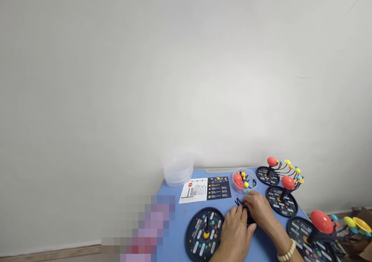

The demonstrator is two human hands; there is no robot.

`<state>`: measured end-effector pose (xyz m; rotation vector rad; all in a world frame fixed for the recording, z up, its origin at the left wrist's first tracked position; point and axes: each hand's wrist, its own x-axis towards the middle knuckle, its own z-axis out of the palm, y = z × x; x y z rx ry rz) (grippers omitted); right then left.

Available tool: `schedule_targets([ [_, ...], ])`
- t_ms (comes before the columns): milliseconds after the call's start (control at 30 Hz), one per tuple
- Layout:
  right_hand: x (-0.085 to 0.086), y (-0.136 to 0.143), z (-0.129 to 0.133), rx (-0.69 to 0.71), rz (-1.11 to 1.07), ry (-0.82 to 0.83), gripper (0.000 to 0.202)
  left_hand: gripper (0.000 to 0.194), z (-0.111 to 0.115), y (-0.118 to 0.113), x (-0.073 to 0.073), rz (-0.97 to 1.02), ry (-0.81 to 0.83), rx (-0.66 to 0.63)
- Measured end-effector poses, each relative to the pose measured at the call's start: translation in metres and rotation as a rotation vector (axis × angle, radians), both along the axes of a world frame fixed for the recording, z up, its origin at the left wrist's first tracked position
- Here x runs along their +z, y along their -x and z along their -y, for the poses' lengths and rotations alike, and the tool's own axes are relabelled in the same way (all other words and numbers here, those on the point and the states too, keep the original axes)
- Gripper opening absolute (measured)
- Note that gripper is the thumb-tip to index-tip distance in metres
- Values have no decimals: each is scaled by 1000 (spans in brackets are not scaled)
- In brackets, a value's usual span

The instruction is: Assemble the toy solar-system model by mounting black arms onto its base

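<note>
Both hands are together over the blue table (177, 215), around a bunch of thin black rods (238, 202). My left hand (236, 231) lies over the right edge of a round black base (200, 235), which has a thin upright post and a yellow crescent. Its fingers touch the dark parts. My right hand (257, 207), with a beaded bracelet at the wrist, has its fingers curled down on the same black rods. How firmly either hand holds them is partly hidden by the fingers.
An instruction sheet (193, 190) lies behind the base. Clear stacked bowls (178, 173) stand at the back left. A clear bowl (245, 169) holds red, yellow and black pieces. Three assembled planet models stand along the right, one with a red ball (321, 221). A wall rises behind.
</note>
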<state>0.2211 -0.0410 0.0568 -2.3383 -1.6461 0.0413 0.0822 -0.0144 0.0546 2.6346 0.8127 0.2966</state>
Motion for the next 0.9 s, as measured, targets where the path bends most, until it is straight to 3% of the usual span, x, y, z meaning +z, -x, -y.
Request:
schedule_targets([
  [600,-9,-8,5,83,-29,-83,32,41,-1,0,-1,19,-16,-7],
  [733,-12,-21,9,75,-95,-243,38,39,-4,2,2,57,-36,4],
  [900,-17,-42,13,-77,-149,-504,38,34,-7,3,2,28,-31,46],
])
